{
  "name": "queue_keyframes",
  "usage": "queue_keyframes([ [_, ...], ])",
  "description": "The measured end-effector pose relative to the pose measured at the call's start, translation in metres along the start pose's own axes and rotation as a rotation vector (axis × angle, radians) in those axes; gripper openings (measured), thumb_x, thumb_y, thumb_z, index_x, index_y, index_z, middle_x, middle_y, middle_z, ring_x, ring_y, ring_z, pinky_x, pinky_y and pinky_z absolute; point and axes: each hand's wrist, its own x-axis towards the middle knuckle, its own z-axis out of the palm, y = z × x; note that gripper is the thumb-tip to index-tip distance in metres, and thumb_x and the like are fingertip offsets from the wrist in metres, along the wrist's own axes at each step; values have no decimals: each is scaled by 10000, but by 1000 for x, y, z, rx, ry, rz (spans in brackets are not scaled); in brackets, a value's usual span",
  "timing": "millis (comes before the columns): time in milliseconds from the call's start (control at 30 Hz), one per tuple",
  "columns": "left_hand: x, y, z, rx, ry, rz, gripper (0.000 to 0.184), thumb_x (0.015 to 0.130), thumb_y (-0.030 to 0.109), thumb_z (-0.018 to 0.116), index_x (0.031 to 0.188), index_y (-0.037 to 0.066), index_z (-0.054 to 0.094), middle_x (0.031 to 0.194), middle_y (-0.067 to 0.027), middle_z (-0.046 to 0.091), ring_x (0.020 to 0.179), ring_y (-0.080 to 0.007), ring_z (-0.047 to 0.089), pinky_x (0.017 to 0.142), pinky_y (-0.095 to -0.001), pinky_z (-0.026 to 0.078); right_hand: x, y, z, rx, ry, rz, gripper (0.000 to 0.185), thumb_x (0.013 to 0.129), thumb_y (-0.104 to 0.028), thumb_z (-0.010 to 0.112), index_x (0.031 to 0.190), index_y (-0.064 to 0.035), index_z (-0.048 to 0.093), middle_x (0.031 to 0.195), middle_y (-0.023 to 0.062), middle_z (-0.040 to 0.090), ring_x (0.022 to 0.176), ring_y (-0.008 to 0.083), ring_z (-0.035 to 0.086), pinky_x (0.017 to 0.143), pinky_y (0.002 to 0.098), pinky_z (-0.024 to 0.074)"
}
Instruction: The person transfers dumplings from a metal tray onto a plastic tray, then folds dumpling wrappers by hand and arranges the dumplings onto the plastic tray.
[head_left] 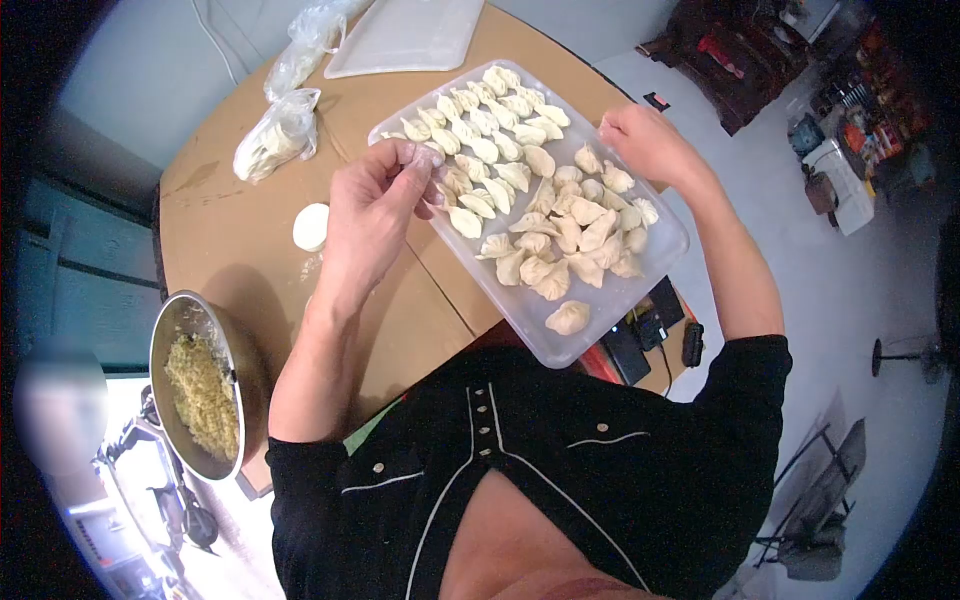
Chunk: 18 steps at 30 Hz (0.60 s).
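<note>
On my feed, tray (605,300) lies between the hands, long axis far-left to near-right. Left hand (375,195) at its left edge, fingers bunched, nearer the dumpling rows (485,150); I can't tell if it grips anything. Right hand (640,140) curled by the right edge; grip hidden from me.

Fan (925,356) (black); reddish-brown furniture (755,88)

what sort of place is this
Probably a home or small informal food-making space, though the room's exact use is unclear. Dumplings fill much of a pale tray, a metal bowl holds a yellowish crumbly mix, and a round brown table serves as the work surface.
</note>
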Motion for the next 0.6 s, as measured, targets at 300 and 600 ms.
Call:
queue_keyframes([
  [300, 0, 2, 0, 14, 25, -24, 163, 921, 90, 511, 858, -28, 605, 743, -19, 594, 649, -71, 555, 583, -222, 454, -3, 14, 21, 64, 120, -318, 149, 806, 18, 495, 925, 13, 586, 848, 160, 614, 811, 336, 580, 746, 413, 459],
  [600, -1, 4, 0, -5, 31, -18, 157, 915, 82, 509, 859, -32, 601, 741, -23, 592, 655, -71, 555, 586, -222, 459, 2, 14, 12, -20, -97, -471, 212, 731, 43, 591, 933, -23, 592, 900, 97, 568, 946, 291, 523, 839, 387, 432],
])
